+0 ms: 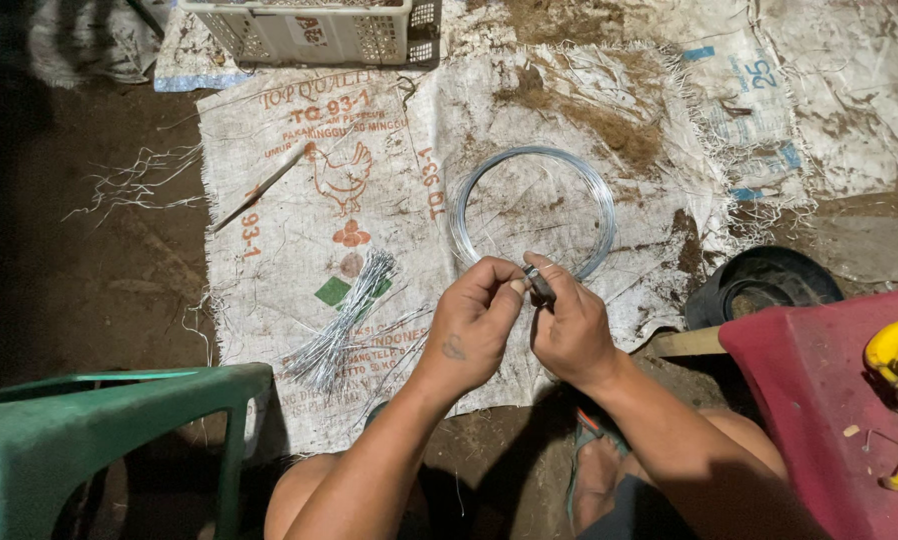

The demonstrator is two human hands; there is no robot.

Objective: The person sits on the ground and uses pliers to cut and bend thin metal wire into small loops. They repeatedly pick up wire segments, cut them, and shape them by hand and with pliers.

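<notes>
— What do the hands hold?
— Left hand (474,325) and right hand (569,325) both pinch a small dark tool (540,285), grips closed, at the near edge of the wire coil (532,210).
— And the coil?
— Mid-sack (289,180), cut wires (344,320) to its left.

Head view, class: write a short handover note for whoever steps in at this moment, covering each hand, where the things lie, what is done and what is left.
Left hand: fingertips pinched at a small dark tool, beside the right thumb.
Right hand: closed around that tool.
Wire coil: flat on the sack, just beyond the hands.
Cut wires: a loose bundle on the sack, left of the hands.
Done: a pile of short lengths is cut.
Left: most of the coil is still whole. Whether wire sits in the tool cannot be told.
</notes>
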